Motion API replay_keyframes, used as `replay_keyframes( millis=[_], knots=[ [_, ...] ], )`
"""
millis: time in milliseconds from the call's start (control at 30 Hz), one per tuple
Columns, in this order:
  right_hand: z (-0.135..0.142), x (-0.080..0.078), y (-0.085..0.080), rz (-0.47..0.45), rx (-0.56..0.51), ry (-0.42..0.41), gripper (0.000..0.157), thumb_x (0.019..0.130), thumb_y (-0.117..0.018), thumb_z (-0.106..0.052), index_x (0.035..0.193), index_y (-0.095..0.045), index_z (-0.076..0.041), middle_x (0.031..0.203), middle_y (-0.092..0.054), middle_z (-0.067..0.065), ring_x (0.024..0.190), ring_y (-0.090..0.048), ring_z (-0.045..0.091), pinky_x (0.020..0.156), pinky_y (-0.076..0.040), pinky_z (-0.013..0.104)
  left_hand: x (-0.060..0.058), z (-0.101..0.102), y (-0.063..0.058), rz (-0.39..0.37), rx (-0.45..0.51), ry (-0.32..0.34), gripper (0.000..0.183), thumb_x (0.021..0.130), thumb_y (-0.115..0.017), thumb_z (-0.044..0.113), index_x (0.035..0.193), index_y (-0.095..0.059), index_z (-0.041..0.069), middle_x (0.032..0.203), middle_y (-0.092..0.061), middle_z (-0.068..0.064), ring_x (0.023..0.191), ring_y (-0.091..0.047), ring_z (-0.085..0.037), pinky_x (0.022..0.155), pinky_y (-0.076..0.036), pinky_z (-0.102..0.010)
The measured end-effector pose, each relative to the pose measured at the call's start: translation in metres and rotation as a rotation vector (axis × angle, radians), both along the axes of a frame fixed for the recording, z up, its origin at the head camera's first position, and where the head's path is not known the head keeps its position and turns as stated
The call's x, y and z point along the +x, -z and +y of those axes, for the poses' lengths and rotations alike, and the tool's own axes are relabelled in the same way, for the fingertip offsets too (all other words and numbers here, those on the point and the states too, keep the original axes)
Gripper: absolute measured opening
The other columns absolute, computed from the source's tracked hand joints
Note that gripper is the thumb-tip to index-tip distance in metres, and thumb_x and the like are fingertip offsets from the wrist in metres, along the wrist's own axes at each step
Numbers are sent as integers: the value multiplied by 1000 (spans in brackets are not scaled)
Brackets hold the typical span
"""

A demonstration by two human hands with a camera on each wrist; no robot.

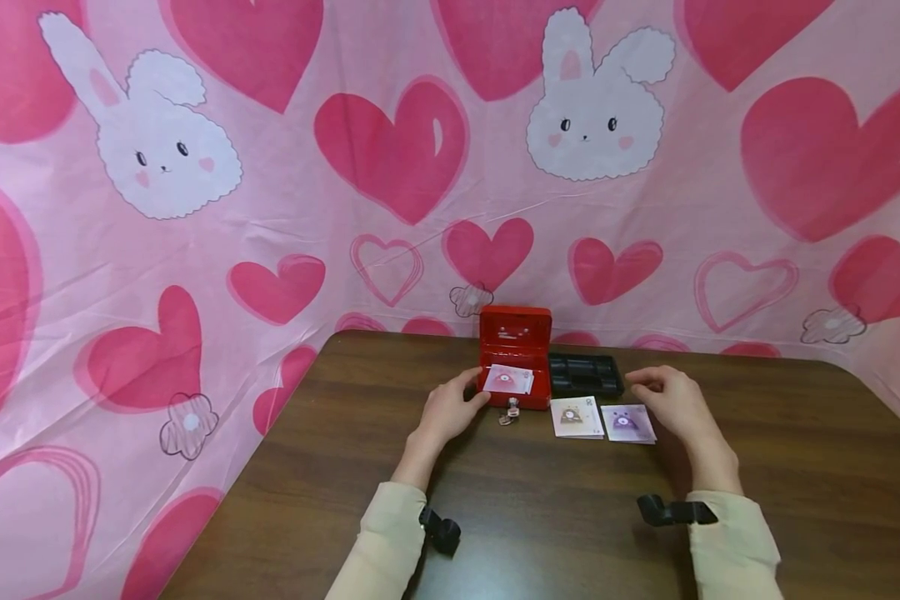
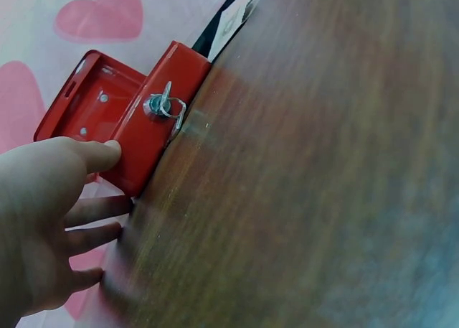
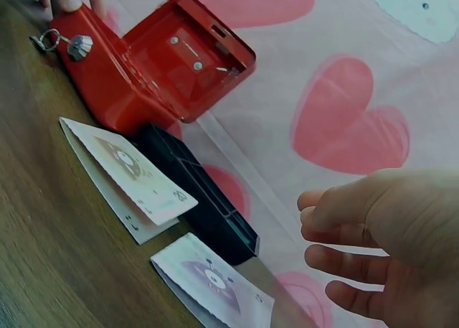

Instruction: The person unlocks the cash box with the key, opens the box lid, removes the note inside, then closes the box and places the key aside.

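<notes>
A red cash box (image 1: 515,402) stands on the table with its lid (image 1: 515,325) raised. Pink play banknotes (image 1: 508,380) lie inside it. My left hand (image 1: 450,407) is at the box's left side; the thumb touches the front corner (image 2: 118,163) and the other fingers stretch along the side, spread apart. Keys (image 2: 168,107) hang from the lock at the front. My right hand (image 1: 671,398) hovers to the right, fingers loosely bent and holding nothing. Nearest to it lie purple play banknotes (image 1: 628,423), with yellowish ones (image 1: 576,417) beside them, both folded.
Directly right of the box, a black compartment tray (image 1: 587,375) sits behind the banknotes. The brown wooden table (image 1: 540,517) ends at a pink cloth backdrop (image 1: 390,250) with hearts and rabbits. A black wrist mount (image 1: 675,510) sticks out from the right sleeve.
</notes>
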State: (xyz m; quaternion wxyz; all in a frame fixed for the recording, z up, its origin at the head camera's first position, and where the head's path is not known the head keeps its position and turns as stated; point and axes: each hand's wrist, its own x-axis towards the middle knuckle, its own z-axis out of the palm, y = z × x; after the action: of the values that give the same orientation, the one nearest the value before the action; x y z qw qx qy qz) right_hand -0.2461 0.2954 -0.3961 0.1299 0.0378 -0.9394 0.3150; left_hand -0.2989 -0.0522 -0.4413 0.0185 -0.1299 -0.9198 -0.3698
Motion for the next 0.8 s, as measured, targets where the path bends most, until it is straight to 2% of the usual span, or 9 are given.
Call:
replay_keyframes(
  millis=[333, 567, 800],
  knots=[
    [-19, -2, -6, 17, -32, -41, 24, 95, -62, -11, 115, -70, 0, 116, -66, 27, 103, -60, 40, 90, -49, 58, 0, 1, 0, 8, -5, 0, 53, 97, -62, 38, 146, -50, 23, 142, -59, -4, 133, -54, -26, 111, -39, -56],
    [-26, -6, -4, 17, -33, -53, 24, 95, -63, -12, 115, -70, -1, 116, -66, 25, 104, -61, 40, 93, -48, 58, 0, 2, 0, 4, 1, 0, 54, 96, -62, 38, 146, -50, 24, 142, -59, -4, 133, -54, -26, 111, -38, -57],
    [-36, -8, -4, 29, -31, -57, 23, 93, -65, -12, 113, -72, -3, 110, -69, 21, 94, -60, 30, 84, -50, 46, -1, 0, 2, -11, 13, 1, 54, 96, -62, 38, 147, -50, 25, 143, -59, -3, 133, -54, -26, 109, -41, -56]
  ],
)
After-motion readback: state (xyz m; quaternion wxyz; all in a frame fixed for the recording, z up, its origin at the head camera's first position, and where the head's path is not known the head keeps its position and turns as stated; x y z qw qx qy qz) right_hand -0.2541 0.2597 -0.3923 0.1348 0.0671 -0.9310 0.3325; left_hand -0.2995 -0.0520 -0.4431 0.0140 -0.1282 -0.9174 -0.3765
